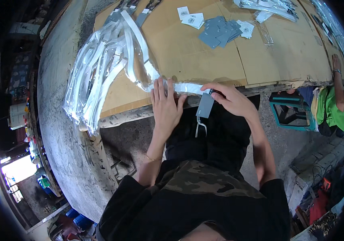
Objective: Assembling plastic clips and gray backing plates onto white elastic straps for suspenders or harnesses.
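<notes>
A white belt-like strap (188, 87) in clear plastic lies along the near edge of the cardboard-covered table. My left hand (166, 105) rests flat on it, fingers stretched out. At the strap's right end my right hand (231, 100) is closed in a pinch; a small dark part shows at its fingertips. Just below hangs a grey card tag (205, 105), with a thin whitish loop (200, 126) under it. To the left, a pile of similar white straps in clear plastic (99, 68) spreads over the table and hangs past its edge.
Grey cards (216, 33) and white printed cards (193, 20) lie scattered farther back. More plastic-wrapped items (270, 7) sit at the far right. Another person in a green top (342, 108) is at the right, a hand on the table. A teal frame (292, 114) stands nearby.
</notes>
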Tool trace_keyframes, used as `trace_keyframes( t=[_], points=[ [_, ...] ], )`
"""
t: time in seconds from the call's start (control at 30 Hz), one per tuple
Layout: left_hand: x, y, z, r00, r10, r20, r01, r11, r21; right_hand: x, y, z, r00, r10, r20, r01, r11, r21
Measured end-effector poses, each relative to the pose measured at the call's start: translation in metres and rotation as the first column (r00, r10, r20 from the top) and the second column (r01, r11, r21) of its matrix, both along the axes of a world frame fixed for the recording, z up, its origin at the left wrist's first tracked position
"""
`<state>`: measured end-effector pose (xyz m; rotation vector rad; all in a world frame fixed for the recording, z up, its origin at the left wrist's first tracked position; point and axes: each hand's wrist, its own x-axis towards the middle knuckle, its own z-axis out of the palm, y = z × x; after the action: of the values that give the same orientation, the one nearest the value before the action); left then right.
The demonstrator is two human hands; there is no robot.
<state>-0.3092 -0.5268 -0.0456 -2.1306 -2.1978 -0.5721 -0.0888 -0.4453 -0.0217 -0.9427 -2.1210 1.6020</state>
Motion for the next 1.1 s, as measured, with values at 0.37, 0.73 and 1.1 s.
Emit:
trace_keyframes(
  t=[0.37, 0.73, 1.1],
  points=[
    [0.064, -0.036, 0.0, 0.57, 0.051, 0.82, 0.083, 0.989, -0.12, 0.001, 0.007, -0.018, 0.913, -0.127, -0.389, -0.091, 0.864, -0.496],
    [0.041, -0.028, 0.017, 0.283, 0.179, 0.942, 0.266, 0.929, -0.256, 0.008, -0.004, 0.006, 0.996, -0.077, -0.054, 0.078, 0.997, 0.013],
    [0.041, -0.007, 0.041, 0.586, 0.033, 0.809, 0.287, 0.926, -0.246, 0.011, -0.002, -0.002, 0.89, -0.343, -0.299, 0.424, 0.863, 0.274]
  ],
)
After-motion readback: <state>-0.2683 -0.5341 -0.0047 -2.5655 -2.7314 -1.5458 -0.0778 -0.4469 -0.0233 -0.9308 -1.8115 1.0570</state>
